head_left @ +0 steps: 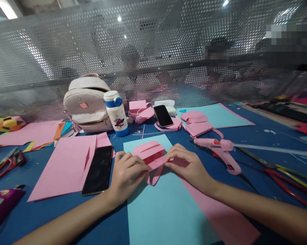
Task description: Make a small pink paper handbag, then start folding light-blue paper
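Between my hands is a small folded pink paper bag (148,149) with a paper strip handle curving down in front. The thumb and fingers of my left hand (129,173) pinch its near left edge. My right hand (188,163) pinches the near right edge the same way. Both hands are closed on the paper, above a light blue sheet (163,211). A pink sheet (220,212) sticks out from under the blue one, below my right forearm. Just right of my right hand lies a pink glue gun (217,146) with a clear glue stick in its back.
Left of my hands lie a black phone (98,170) and pink sheets (64,163). Behind stand a white bottle (116,114) and a cream backpack (88,98), near more pink paper bags (198,124). Scissors (7,161) and red-handled scissors (283,177) flank the work. A perforated metal screen (156,51) rises behind.
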The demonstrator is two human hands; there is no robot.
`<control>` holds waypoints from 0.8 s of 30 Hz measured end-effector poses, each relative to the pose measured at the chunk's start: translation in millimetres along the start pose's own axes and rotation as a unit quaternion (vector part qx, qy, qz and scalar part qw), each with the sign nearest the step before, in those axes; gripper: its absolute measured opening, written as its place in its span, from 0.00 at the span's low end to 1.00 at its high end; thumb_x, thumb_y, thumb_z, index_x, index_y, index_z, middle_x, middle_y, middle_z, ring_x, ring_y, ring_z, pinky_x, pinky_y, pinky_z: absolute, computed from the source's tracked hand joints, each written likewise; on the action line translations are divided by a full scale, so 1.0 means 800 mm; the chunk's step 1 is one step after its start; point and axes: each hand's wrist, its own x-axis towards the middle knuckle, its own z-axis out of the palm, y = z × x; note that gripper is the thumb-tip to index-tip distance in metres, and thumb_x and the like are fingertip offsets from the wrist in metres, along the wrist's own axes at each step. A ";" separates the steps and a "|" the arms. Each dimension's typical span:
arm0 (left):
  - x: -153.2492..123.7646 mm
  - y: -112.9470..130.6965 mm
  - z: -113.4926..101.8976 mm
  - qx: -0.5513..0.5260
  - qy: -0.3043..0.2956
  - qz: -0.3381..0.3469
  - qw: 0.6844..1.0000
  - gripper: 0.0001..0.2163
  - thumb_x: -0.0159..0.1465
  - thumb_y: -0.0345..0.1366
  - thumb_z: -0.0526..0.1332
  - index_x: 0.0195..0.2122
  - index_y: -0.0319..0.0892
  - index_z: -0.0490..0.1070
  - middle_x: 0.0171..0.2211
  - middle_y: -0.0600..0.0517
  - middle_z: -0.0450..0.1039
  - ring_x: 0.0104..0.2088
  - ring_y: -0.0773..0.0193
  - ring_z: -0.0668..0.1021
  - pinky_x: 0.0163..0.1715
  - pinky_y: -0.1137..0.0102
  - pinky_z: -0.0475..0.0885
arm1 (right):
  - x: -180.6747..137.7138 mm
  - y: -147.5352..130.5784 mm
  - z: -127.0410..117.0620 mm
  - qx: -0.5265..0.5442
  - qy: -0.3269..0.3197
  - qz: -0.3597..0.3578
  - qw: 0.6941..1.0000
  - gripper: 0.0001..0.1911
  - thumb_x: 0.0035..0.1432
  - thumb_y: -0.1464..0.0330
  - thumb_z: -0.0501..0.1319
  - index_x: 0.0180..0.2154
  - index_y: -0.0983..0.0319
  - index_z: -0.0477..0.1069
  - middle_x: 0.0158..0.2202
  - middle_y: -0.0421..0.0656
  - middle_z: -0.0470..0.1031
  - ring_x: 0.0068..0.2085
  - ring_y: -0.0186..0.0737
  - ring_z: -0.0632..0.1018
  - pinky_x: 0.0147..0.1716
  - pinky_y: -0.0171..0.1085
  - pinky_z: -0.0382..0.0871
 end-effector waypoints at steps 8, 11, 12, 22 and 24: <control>0.000 0.001 0.000 0.005 0.001 -0.001 1.000 0.05 0.69 0.32 0.63 0.36 0.48 0.77 0.31 0.56 0.79 0.31 0.64 0.73 0.40 0.61 0.55 | 0.000 0.000 0.000 0.003 0.004 0.015 1.000 0.07 0.64 0.65 0.65 0.32 0.58 0.75 0.31 0.41 0.75 0.37 0.42 0.73 0.40 0.42 0.66; 0.000 0.000 -0.001 0.002 0.003 -0.001 1.000 0.05 0.69 0.32 0.63 0.36 0.48 0.77 0.31 0.56 0.78 0.31 0.64 0.73 0.41 0.61 0.55 | 0.001 -0.001 0.000 -0.003 0.006 0.014 1.000 0.06 0.63 0.64 0.66 0.33 0.58 0.76 0.32 0.42 0.76 0.37 0.42 0.74 0.41 0.42 0.67; 0.000 0.000 -0.001 0.002 0.003 -0.001 1.000 0.05 0.69 0.31 0.64 0.36 0.48 0.77 0.31 0.56 0.78 0.31 0.64 0.73 0.41 0.61 0.55 | 0.001 -0.001 0.000 -0.006 0.008 0.015 1.000 0.06 0.63 0.64 0.66 0.34 0.58 0.77 0.32 0.42 0.76 0.37 0.43 0.74 0.40 0.42 0.68; 0.000 0.000 -0.002 -0.005 0.003 -0.005 1.000 0.05 0.68 0.30 0.64 0.36 0.48 0.77 0.32 0.56 0.78 0.31 0.64 0.73 0.40 0.61 0.55 | 0.001 -0.002 0.000 -0.004 0.013 0.017 1.000 0.06 0.63 0.64 0.66 0.34 0.58 0.77 0.31 0.42 0.75 0.37 0.43 0.74 0.41 0.42 0.68; 0.000 0.000 -0.002 -0.005 0.004 -0.005 1.000 0.05 0.68 0.30 0.64 0.36 0.48 0.77 0.31 0.56 0.78 0.31 0.64 0.73 0.40 0.61 0.55 | 0.001 -0.002 -0.001 -0.002 0.015 0.017 1.000 0.06 0.63 0.64 0.66 0.33 0.58 0.77 0.31 0.42 0.75 0.37 0.43 0.74 0.40 0.42 0.68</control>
